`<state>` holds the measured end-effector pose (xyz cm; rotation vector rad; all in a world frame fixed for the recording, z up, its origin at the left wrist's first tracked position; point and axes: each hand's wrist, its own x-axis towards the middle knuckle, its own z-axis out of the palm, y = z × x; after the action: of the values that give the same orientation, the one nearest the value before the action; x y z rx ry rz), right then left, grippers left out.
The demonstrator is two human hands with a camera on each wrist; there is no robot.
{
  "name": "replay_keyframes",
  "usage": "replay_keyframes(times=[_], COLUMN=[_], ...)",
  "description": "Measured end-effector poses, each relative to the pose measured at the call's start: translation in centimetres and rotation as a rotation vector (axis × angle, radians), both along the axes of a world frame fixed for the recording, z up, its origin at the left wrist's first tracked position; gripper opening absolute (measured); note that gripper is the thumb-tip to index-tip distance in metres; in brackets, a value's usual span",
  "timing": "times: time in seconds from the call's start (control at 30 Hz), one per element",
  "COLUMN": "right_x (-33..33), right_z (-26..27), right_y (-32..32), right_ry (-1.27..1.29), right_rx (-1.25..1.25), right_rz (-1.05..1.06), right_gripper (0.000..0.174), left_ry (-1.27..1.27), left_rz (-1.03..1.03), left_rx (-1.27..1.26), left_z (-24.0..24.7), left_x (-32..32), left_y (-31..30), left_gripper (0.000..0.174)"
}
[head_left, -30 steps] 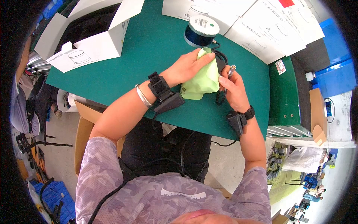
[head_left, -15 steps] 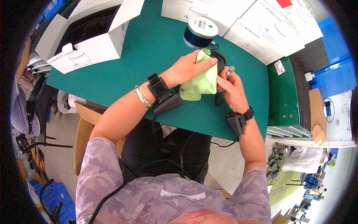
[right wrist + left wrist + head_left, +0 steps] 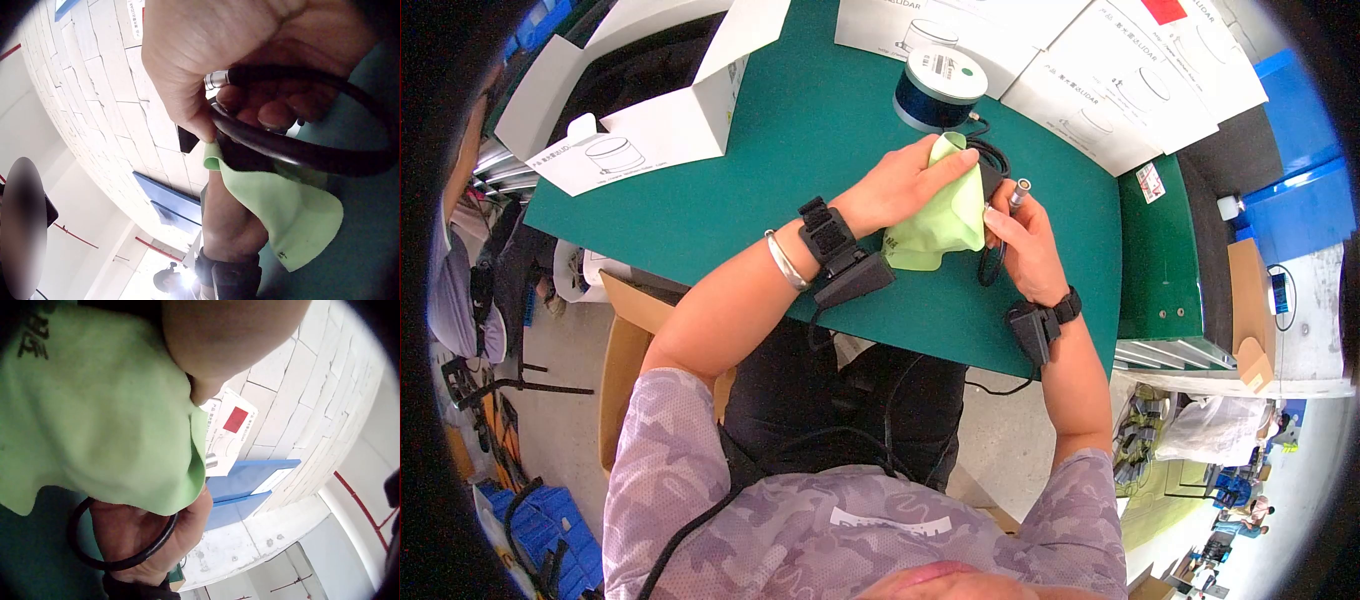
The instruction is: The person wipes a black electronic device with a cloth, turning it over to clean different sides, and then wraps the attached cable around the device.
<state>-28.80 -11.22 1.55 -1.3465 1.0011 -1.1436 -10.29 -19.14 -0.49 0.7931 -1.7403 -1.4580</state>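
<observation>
My left hand (image 3: 900,185) grips a light green cloth (image 3: 945,215), thumb laid over its top, beside a small black block (image 3: 993,180) that the cloth partly hides. Thumb and fingers of my right hand (image 3: 1032,250) pinch a black cable (image 3: 300,150) at the cloth's right edge. A silver connector (image 3: 1021,190) on a cable end sticks up from that hand. More of the cable hangs in a loop (image 3: 78,540) below the cloth. Just beyond my hands, a round sensor (image 3: 940,85) with a white label on top stands on the green table, its cable coming off the right side.
An open white box (image 3: 630,150) with a dark interior stands at the table's left. Several white boxes printed LIDAR (image 3: 1080,110) line the back right. A green cabinet (image 3: 1165,260) borders the right side, and the table's front edge (image 3: 920,345) runs close to my lap.
Hardly anything differs. The cloth and both hands shift very slightly, and each hand keeps its hold.
</observation>
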Motion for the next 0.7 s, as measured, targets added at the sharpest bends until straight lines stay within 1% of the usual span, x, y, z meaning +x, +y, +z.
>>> replay_keyframes(times=[0.53,0.7], right_x=[0.13,0.14], right_z=[0.16,0.09], right_y=[0.07,0.06], right_ry=[-0.009,0.007], right_rx=[-0.005,-0.009], right_rz=[0.005,-0.005], right_gripper=[0.025,0.026], left_ry=[0.024,-0.002], left_rz=[-0.002,0.007], left_rx=[0.004,-0.005], left_z=[0.53,0.62], left_x=[0.17,0.26], left_y=[0.30,0.37], left_gripper=[0.053,0.053])
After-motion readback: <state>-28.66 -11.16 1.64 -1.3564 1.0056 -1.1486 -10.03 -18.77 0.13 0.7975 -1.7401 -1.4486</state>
